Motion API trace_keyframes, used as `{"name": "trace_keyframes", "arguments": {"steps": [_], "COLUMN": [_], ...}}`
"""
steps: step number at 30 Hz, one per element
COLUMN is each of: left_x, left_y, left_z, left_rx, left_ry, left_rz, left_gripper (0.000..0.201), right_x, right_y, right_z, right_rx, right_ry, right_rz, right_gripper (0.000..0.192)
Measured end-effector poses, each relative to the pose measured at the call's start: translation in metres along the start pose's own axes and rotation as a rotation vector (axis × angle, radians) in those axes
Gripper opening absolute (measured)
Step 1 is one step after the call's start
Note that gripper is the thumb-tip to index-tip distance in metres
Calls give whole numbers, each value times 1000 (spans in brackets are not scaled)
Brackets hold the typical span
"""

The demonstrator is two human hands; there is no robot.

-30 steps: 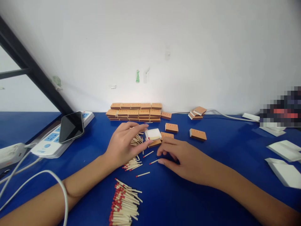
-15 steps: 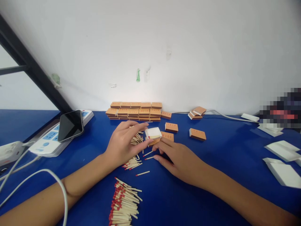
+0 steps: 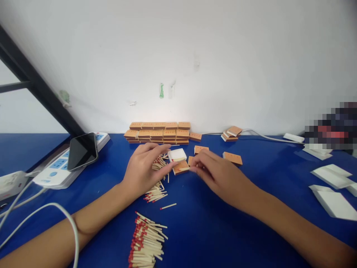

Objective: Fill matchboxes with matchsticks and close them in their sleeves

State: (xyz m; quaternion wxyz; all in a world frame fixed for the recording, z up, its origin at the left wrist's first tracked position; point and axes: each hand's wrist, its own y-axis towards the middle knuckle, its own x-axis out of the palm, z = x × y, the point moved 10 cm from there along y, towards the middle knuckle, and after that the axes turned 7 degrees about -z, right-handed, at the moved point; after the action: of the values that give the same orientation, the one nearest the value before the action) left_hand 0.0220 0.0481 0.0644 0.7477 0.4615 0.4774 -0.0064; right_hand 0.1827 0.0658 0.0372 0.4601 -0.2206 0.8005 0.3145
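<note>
My left hand [image 3: 143,169] holds a white matchbox tray [image 3: 177,154] between fingertips and thumb, with a bundle of matches [image 3: 159,163] under the palm. My right hand [image 3: 216,172] pinches a matchstick [image 3: 184,169] at its fingertips, just above an orange matchbox sleeve [image 3: 180,166] lying below the tray. Loose matches [image 3: 156,193] lie beneath my left wrist, one single match [image 3: 168,206] lies apart, and a large pile of red-tipped matches [image 3: 146,242] sits near the front edge.
Stacked orange matchboxes [image 3: 157,133] line the wall; more boxes [image 3: 232,158] lie to the right. A phone [image 3: 82,150] leans on a power strip [image 3: 57,169] at left, with white cables [image 3: 41,208]. White folded cards [image 3: 333,176] lie far right on the blue table [image 3: 223,230].
My right hand rose from the table, taking a loose matchstick up to the tray and sleeve. My left hand shifted the tray slightly left.
</note>
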Motion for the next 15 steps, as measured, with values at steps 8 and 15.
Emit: {"name": "trace_keyframes", "arguments": {"steps": [8, 15], "left_x": [2, 0], "left_y": [-3, -2], "left_z": [20, 21], "left_rx": [129, 143], "left_ry": [-54, -52], "left_rz": [-21, -9], "left_gripper": [47, 48], "right_x": [-14, -15], "right_y": [-1, -5], "right_z": [2, -8], "right_rx": [-4, -30], "right_ry": [-120, -239], "right_rz": [145, 171], "right_gripper": [9, 12]}}
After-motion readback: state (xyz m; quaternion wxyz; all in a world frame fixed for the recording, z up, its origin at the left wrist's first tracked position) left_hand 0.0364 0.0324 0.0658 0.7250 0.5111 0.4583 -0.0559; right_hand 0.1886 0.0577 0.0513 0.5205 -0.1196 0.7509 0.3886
